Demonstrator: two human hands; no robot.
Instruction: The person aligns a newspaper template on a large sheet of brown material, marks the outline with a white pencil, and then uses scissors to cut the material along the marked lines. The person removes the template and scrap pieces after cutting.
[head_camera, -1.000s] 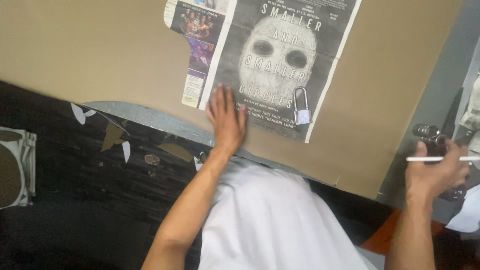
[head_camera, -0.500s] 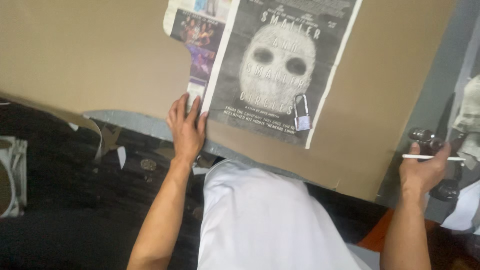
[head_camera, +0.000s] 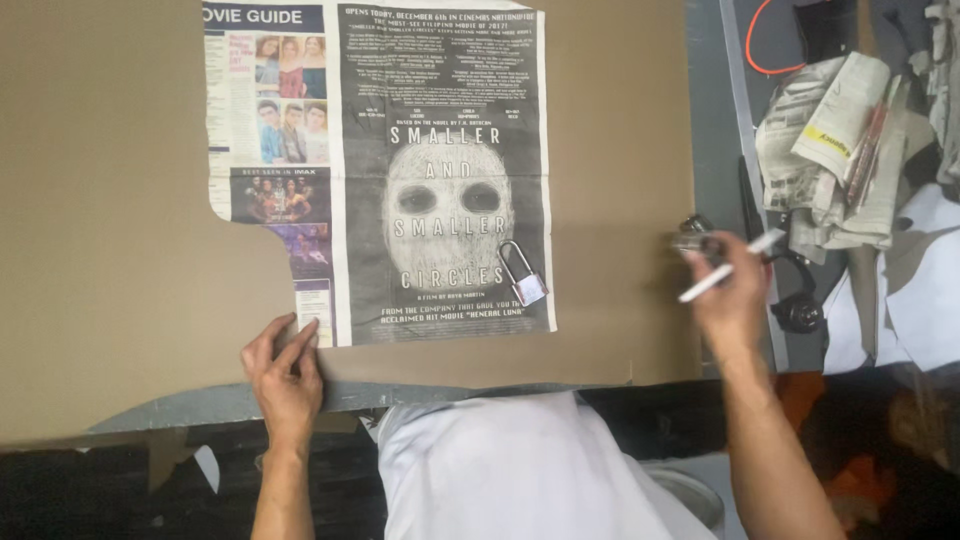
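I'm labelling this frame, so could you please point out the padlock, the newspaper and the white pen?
padlock (head_camera: 527, 287), head view, on its silver body
newspaper (head_camera: 445, 110), head view, dark upper page
white pen (head_camera: 722, 270), head view, mid-shaft

Both forearms are bare, with no sleeves, watch or rings in view. The left hand (head_camera: 285, 375) and right hand (head_camera: 728, 290) wear no gloves. A plain white shirt (head_camera: 520, 470), loose and creased, covers the body between the arms.

Brown cardboard sheet (head_camera: 110, 250) over a grey table (head_camera: 712, 120) (evenly lit); dark floor (head_camera: 90, 500) below
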